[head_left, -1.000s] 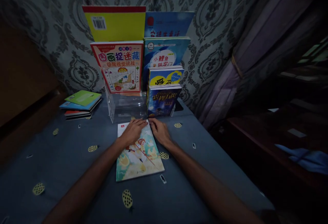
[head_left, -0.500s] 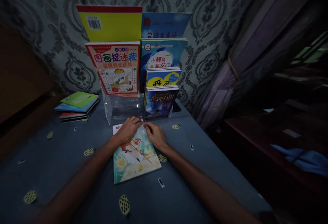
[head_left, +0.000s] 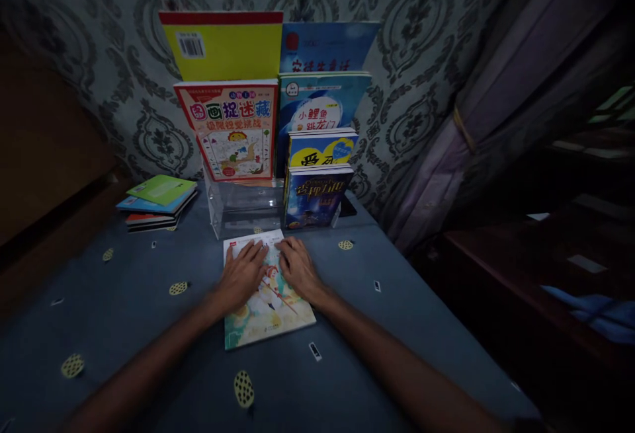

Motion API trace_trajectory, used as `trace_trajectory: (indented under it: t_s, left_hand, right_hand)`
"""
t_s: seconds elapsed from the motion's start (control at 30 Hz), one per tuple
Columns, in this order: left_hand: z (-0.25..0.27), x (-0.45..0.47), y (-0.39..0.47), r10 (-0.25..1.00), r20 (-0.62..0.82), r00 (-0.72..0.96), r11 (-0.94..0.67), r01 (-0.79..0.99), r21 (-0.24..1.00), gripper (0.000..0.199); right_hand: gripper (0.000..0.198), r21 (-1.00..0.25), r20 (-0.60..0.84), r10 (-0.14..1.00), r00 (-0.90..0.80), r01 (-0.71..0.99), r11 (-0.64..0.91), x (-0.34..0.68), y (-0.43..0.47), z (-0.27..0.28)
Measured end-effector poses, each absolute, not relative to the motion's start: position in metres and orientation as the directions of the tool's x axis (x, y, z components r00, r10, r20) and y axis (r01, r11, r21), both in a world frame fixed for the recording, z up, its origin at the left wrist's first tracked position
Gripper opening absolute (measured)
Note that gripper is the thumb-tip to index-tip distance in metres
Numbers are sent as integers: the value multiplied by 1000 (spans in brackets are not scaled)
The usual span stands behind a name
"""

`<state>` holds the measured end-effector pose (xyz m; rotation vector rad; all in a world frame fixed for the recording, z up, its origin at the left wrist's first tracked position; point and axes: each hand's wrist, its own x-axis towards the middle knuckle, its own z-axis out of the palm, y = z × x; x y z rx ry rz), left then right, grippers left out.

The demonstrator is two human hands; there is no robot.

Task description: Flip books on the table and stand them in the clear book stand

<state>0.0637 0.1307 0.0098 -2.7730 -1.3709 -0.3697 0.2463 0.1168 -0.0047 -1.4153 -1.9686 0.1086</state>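
A picture book [head_left: 272, 328] with a pale green and yellow cover, showing a cartoon figure with a staff, lies closed on the table. My left hand [head_left: 243, 274] rests flat on its upper left part, fingers spread. Over the book's upper right side lies my right hand [head_left: 298, 268], its fingers slightly bent on the cover. Just beyond the book stands a clear tiered rack [head_left: 243, 211]. It bears a red puzzle book [head_left: 233, 132], a dark blue book [head_left: 315, 198], a yellow-and-blue book [head_left: 301, 150] and taller books behind.
To the left of the rack is a small stack of thin books [head_left: 163, 190], green on top. A dark flat object [head_left: 348, 206] lies behind the rack's right side. Patterned wallpaper [head_left: 417, 30] backs the table [head_left: 163, 347]; a tied purple curtain [head_left: 476, 102] hangs at right.
My left hand has slid from the book's top edge back toward me and spread flat on the cover. My right hand has shifted slightly, and its fingers now lie on the cover.
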Motion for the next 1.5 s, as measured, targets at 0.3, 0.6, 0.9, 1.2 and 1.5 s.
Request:
trace_trajectory:
  t_s: [0.3,0.6,0.9,1.2,1.5]
  left_hand:
    - [8,43,129,783,226,580,-619,764,182,41]
    - [5,44,138,764,274,585,-630,768,116,40]
    - [2,49,156,749,351,563,-628,772,102,39]
    - [5,53,162,749,391,534,-603,794,71,33]
    - [6,70,169,706,380,598,-654,756,24,34]
  right_hand:
    - [44,-469,481,871,-98,810,351,239,121,-20]
    - [39,-449,474,874,-112,823,349,238,124,-18]
    - [38,-519,467,874,-133,759,393,248,128,-19]
    - [40,-558,455,871,-183,704,439,257,138,-20]
    - [41,-570,469,866,-174,689,448,261,141,-19]
